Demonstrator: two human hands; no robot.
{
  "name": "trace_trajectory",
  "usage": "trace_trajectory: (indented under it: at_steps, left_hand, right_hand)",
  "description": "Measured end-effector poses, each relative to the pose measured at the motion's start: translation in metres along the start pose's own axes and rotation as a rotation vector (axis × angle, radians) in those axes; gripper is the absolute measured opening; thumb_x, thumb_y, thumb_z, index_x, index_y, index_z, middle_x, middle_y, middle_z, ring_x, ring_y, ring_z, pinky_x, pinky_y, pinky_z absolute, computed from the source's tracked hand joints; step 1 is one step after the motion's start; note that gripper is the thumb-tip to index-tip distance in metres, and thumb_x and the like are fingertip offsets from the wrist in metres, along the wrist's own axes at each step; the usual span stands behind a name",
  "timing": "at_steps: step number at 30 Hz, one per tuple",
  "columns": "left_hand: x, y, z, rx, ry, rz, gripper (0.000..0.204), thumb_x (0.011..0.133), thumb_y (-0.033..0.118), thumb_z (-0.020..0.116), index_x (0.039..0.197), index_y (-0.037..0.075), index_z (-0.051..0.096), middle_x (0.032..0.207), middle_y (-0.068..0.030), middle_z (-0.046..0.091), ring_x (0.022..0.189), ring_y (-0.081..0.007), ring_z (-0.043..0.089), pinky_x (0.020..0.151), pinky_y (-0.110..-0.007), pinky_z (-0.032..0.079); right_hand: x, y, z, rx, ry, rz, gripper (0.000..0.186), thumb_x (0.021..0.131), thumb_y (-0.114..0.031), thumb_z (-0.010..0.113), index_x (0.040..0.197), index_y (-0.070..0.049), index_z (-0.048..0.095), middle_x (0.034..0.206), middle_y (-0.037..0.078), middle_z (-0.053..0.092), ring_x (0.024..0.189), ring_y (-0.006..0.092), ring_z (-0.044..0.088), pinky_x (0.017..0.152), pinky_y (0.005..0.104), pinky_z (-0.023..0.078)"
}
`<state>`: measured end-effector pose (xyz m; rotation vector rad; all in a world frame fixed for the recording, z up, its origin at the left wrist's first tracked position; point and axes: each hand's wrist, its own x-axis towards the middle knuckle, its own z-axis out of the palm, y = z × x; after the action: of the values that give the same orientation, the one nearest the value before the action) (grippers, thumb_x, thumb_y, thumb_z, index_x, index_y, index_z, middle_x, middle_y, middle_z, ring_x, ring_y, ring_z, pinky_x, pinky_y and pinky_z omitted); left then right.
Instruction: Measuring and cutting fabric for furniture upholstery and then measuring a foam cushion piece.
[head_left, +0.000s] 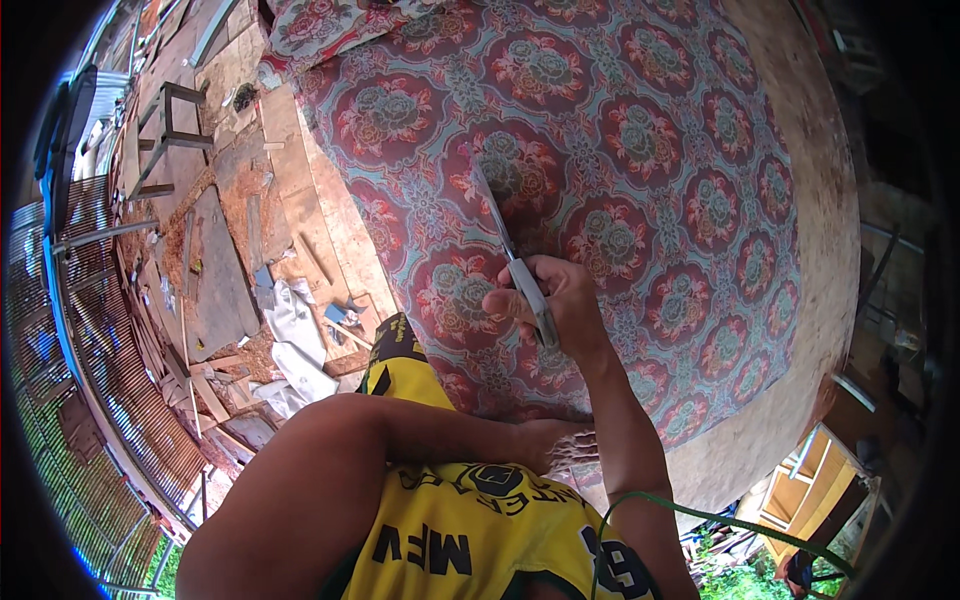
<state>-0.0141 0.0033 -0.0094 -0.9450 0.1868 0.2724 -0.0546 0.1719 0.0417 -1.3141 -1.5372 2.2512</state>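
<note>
The right hand (pixel 560 295) holds a grey-handled cutter (pixel 529 286) in the middle, its thin metal blade (pixel 493 208) pointing toward eleven o'clock, over flowery cloth (pixel 650 140). The left hand (pixel 556 446), at six o'clock: can't tell its grip.

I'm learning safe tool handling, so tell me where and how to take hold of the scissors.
Take the scissors by the grey handle, where the right grip sits, probably from the picture's lower right: the handle points that way, while the blade points away over the patterned fabric.
</note>
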Motion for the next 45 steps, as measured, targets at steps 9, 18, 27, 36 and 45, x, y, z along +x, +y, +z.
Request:
trace_trajectory:
  at_steps: [9, 18, 27, 36, 45]
  left_hand:
    - [0.047, 0.003, -0.043, 0.289, -0.178, 0.039, 0.051, 0.108, 0.036, 0.043, 0.152, 0.012, 0.038, 0.160, 0.0015, 0.035, 0.150, -0.0140, 0.028, 0.127, -0.035, 0.020]
    - [0.025, 0.000, -0.042, 0.755, -0.258, 0.221, 0.046, 0.108, 0.034, 0.043, 0.147, 0.009, 0.047, 0.152, 0.0013, 0.047, 0.144, -0.0133, 0.039, 0.123, -0.033, 0.026]
    - [0.029, 0.002, -0.044, 0.251, -0.229, 0.041, 0.040, 0.109, 0.020, 0.039, 0.145, 0.004, 0.046, 0.152, -0.0022, 0.047, 0.141, -0.0146, 0.042, 0.121, -0.031, 0.032]
    - [0.061, 0.016, -0.079, 0.186, -0.994, -0.064, 0.033, 0.105, 0.023, 0.048, 0.127, 0.003, 0.062, 0.128, -0.0042, 0.066, 0.124, -0.0162, 0.056, 0.113, -0.030, 0.040]
    - [-0.101, 0.017, 0.002, -1.881, 0.567, -0.586, 0.040, 0.095, 0.026, 0.058, 0.131, 0.007, 0.058, 0.139, -0.0091, 0.057, 0.140, -0.0255, 0.043, 0.121, -0.045, 0.032]
  right_hand:
    - [0.002, -0.012, 0.000, 0.044, 0.047, 0.128, 0.038, 0.075, -0.019, 0.091, 0.097, 0.003, 0.070, 0.069, 0.001, 0.067, 0.052, 0.0049, 0.059, 0.045, 0.0219, 0.043]
    - [0.028, -0.019, 0.006, 0.004, 0.046, 0.020, 0.042, 0.073, -0.026, 0.094, 0.095, 0.001, 0.070, 0.070, 0.001, 0.068, 0.051, 0.0043, 0.058, 0.045, 0.0215, 0.044]
    - [0.035, -0.019, 0.010, -0.008, 0.087, 0.044, 0.047, 0.072, -0.037, 0.093, 0.092, -0.002, 0.071, 0.066, 0.001, 0.067, 0.051, 0.0048, 0.058, 0.045, 0.0226, 0.043]
    - [0.036, -0.020, 0.009, -0.142, 0.102, -0.015, 0.040, 0.076, -0.028, 0.091, 0.094, 0.001, 0.070, 0.069, 0.004, 0.069, 0.049, 0.0070, 0.059, 0.042, 0.0230, 0.045]
    - [-0.015, -0.043, 0.036, -0.450, 0.194, 0.079, 0.058, 0.076, -0.054, 0.085, 0.085, 0.001, 0.070, 0.062, 0.004, 0.062, 0.052, 0.0112, 0.062, 0.046, 0.0276, 0.049]
